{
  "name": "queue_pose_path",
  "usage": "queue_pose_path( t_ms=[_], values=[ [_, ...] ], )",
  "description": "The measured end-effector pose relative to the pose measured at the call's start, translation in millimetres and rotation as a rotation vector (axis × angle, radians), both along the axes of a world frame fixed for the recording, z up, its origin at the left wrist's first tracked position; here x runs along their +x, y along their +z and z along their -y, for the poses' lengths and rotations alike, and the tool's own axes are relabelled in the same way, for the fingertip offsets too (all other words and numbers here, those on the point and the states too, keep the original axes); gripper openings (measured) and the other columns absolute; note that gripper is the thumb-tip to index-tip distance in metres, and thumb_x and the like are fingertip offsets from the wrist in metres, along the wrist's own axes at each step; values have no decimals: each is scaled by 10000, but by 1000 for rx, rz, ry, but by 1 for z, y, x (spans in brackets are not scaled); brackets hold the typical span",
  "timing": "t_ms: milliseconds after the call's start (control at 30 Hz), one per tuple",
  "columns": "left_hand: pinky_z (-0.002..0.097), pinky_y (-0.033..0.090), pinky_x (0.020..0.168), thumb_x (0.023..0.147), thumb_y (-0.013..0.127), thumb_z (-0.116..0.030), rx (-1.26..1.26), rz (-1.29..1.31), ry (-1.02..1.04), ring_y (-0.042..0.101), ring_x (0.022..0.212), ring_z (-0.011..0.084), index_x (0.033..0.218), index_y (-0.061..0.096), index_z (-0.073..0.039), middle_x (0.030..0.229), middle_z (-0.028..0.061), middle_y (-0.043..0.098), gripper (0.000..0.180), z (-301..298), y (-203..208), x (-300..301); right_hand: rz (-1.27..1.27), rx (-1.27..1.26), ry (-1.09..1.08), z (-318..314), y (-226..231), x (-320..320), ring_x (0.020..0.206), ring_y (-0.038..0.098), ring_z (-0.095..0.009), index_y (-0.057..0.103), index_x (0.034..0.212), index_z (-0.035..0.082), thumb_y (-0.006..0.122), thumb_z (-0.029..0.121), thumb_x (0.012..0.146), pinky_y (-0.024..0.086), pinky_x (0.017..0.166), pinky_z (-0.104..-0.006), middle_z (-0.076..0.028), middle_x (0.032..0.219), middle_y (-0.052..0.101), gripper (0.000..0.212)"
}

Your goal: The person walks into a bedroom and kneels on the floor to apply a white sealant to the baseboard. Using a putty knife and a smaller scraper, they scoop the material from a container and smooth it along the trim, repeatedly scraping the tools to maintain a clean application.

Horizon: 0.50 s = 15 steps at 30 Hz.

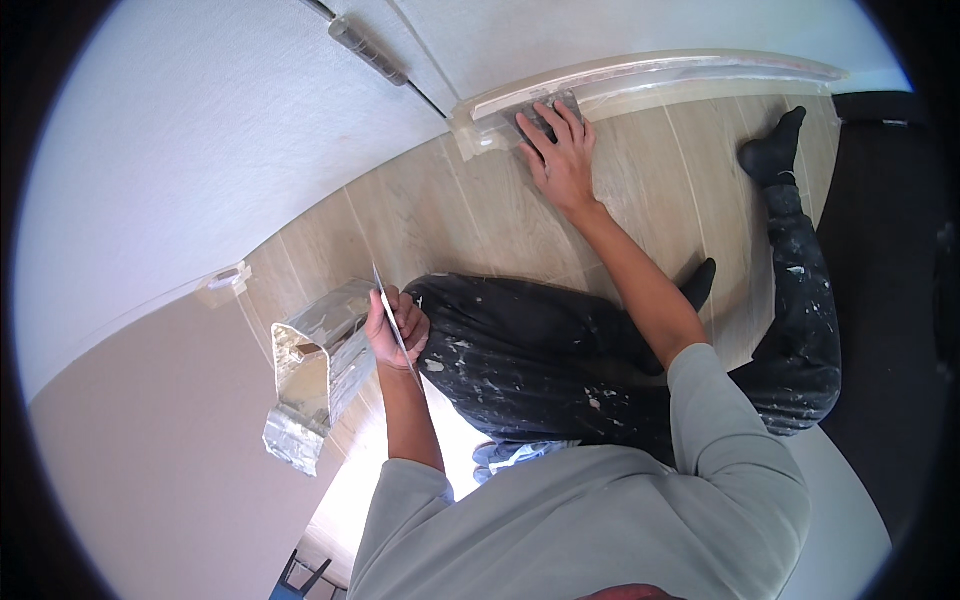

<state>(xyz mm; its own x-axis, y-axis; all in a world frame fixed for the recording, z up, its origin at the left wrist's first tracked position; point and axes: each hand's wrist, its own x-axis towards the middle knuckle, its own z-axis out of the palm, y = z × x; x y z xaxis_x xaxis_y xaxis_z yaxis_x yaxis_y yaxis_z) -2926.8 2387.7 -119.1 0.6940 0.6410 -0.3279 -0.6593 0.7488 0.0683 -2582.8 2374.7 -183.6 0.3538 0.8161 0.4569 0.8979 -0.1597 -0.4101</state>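
My right hand (566, 165) reaches forward with its fingers over a dark grey flat scraper blade (570, 103). The blade lies against the foot of the white wall, on a taped strip (640, 78). In front of my knee, my left hand (392, 335) is closed round a thin flat scraper (384, 296), seen almost edge-on. A pale smear shows on that scraper, though its handle is hidden. Just left of this hand stands an open silver-covered box (350, 312) with cream-coloured residue inside.
Wood-look flooring (420, 210) runs along the white wall (230, 120). A thin rod with a grey cylinder (365, 50) crosses the wall. At far right is a large black object (885, 260). My paint-spotted legs (540, 330) are folded on the floor. A blue stool-like object (290, 585) is lower left.
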Motion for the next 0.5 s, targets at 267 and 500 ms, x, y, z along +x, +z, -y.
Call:
queue_pose_path(
  t_ms=[267, 500],
  values=[
    [196, 410, 327, 1056, 428, -335, 29, 34, 16, 487, 475, 102, 865, 535, -28, 671, 94, 549, 377, 0, 1, 1, 0, -13, -20, -9, 4, -9, 1322, 398, -333, 628, 1313, 206, 680, 206, 879, 259, 1072, -580, -82, 1389, 500, 437],
    [221, 376, 340, 1047, 440, -377, 12, 26, 0, 477, 445, 119, 877, 560, -33, 626, 74, 528, 403, -1, -2, -1, -22, -47, -11, 8, 0, -14, 1332, 379, -325, 631, 1294, 178, 672, 227, 879, 249, 1063, -598, -90, 1372, 500, 419]
  ],
)
